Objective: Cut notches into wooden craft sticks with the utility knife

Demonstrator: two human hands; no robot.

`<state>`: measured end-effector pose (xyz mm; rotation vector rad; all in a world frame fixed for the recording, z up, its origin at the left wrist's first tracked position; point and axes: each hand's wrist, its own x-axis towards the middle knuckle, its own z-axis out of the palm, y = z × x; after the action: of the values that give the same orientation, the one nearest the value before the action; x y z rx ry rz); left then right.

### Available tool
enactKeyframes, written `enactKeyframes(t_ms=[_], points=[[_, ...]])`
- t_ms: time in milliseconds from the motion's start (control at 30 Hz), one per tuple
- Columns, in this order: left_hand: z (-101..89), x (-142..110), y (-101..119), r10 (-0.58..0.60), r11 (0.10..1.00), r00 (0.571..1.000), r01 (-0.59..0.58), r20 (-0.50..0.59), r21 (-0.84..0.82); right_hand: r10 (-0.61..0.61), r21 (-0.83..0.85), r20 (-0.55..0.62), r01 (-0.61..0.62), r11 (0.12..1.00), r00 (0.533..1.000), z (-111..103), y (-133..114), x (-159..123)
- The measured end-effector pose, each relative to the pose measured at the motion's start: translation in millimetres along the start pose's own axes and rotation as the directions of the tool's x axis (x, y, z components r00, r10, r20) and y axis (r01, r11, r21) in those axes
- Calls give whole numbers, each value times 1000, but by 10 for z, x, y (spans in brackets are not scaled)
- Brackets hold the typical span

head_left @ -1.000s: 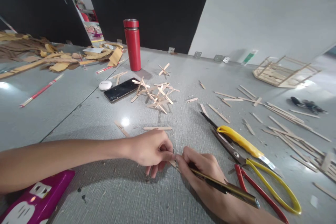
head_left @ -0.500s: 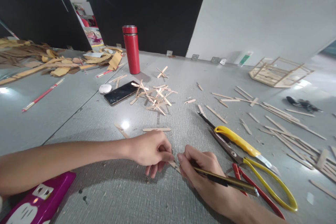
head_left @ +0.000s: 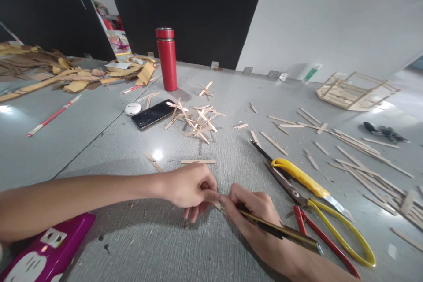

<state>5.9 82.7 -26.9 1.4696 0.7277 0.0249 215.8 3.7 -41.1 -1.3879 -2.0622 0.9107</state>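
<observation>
1. Where the two hands meet low on the grey worktop (head_left: 139, 158), a small wooden stick piece (head_left: 218, 205) is pinned flat; only a short end is seen between them, the rest being covered
2. The left hand (head_left: 188, 189) is curled, its fingers (head_left: 211, 194) pinched closed on the near end of that piece and pressed down onto the surface
3. The right hand (head_left: 254, 216) is closed in a pen grip around a slim dark-and-gold craft knife (head_left: 280, 232), whose tip is set against the stick piece; the blade itself cannot be made out
4. The piece is judged light, thin and stiff, likely to split along the grain or skid on the smooth surface; it is best held flat by its end, close beside the knife tip but clear of it
5. Just right of the right hand, yellow-handled scissors (head_left: 330, 211) and a red-handled tool (head_left: 324, 240) are laid
6. Farther off, a heap of cut sticks (head_left: 196, 121), a phone (head_left: 152, 113) and a red flask (head_left: 167, 59) are seen; a pink case (head_left: 46, 246) lies under the left forearm
</observation>
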Motion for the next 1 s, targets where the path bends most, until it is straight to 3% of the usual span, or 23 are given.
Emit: enactKeyframes(t_ms=[167,367,567,1000], points=[[-9,-5,7,-1,1000,1000,1,2,13,-58,30,77,56,998,995,-31,-47,37],[26,-5,15,-7,1000,1000,7,-19,-7,35,87,7,-36,996,999,-26,10,34],[24,0,1,-5,1000,1000,5,-27,-8,96,119,30,-99,988,995,-28,22,1],[24,-4,-1,7,1000,1000,-7,-27,-15,97,73,23,-99,992,995,-33,6,18]])
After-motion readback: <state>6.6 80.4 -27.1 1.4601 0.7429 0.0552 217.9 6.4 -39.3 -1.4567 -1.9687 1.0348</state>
